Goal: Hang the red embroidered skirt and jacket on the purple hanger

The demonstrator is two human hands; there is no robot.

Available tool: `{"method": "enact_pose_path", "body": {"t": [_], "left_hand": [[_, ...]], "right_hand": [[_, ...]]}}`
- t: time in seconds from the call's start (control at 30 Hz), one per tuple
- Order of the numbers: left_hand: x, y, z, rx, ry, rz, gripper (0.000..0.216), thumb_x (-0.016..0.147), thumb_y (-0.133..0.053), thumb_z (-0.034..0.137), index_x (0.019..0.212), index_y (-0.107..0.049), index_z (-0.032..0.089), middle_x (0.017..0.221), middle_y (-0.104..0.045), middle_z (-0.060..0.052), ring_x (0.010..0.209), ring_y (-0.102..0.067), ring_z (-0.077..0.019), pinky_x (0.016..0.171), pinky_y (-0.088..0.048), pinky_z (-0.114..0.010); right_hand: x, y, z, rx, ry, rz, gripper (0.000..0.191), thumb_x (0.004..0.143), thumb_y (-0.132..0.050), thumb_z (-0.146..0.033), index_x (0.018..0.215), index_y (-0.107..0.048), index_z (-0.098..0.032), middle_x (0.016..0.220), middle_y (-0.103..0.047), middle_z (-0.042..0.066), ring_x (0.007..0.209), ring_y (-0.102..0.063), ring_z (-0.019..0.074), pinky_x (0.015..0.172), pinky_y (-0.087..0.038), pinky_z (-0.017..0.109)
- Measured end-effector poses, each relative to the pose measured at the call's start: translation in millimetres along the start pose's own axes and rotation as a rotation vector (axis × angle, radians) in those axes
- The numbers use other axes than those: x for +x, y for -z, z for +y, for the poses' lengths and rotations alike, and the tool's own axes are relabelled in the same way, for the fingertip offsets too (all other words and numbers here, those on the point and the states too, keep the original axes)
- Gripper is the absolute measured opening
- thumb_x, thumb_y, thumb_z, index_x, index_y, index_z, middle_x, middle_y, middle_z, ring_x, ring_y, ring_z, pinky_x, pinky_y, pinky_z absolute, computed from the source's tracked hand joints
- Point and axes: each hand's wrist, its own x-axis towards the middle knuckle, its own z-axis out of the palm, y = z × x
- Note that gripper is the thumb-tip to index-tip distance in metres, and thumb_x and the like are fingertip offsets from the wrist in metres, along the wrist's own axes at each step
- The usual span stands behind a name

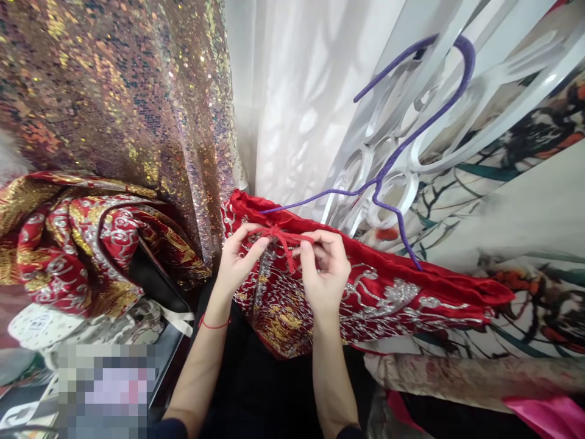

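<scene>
A red garment with silver and gold embroidery (393,292) hangs on a purple hanger (411,134) hooked over white metal scrollwork (457,97). At its top edge a thin red cord (281,235) is tied in a small knot with an end hanging down. My left hand (240,259) pinches the cord's left part with fingertips together. My right hand (322,265) pinches the cord's right part, fingers curled. A red string bracelet circles my left wrist.
A sequinned gold and purple cloth (137,103) hangs at the left beside a white curtain (292,91). Another red and gold embroidered garment (77,244) lies bunched at the left. A cream fabric printed with dark branches (525,244) hangs at the right.
</scene>
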Motion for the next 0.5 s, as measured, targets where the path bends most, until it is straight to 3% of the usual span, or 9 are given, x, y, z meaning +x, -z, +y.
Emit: {"method": "enact_pose_path", "body": {"t": [0.27,0.5], "left_hand": [[12,-12,11,-0.079,0.029,-0.062,0.042,0.098,-0.059,0.054,0.077,-0.068,0.018,0.068,-0.069,-0.002,0.065,-0.061,-0.0135,0.069,-0.051,-0.026],[15,-4,2,0.102,-0.057,-0.051,0.037,0.104,-0.049,0.048,0.087,-0.066,0.019,0.072,-0.069,-0.002,0.063,-0.061,-0.0122,0.067,-0.049,-0.024]], "right_hand": [[6,3,8,-0.162,0.074,-0.053,0.013,0.099,-0.058,-0.027,0.093,-0.068,-0.021,0.083,-0.074,0.0,0.063,-0.069,0.0115,0.059,-0.057,0.024],[2,13,9,-0.46,0.199,-0.085,0.019,0.103,-0.054,-0.025,0.102,-0.072,-0.018,0.09,-0.078,0.003,0.065,-0.069,0.0107,0.058,-0.052,0.022]]}}
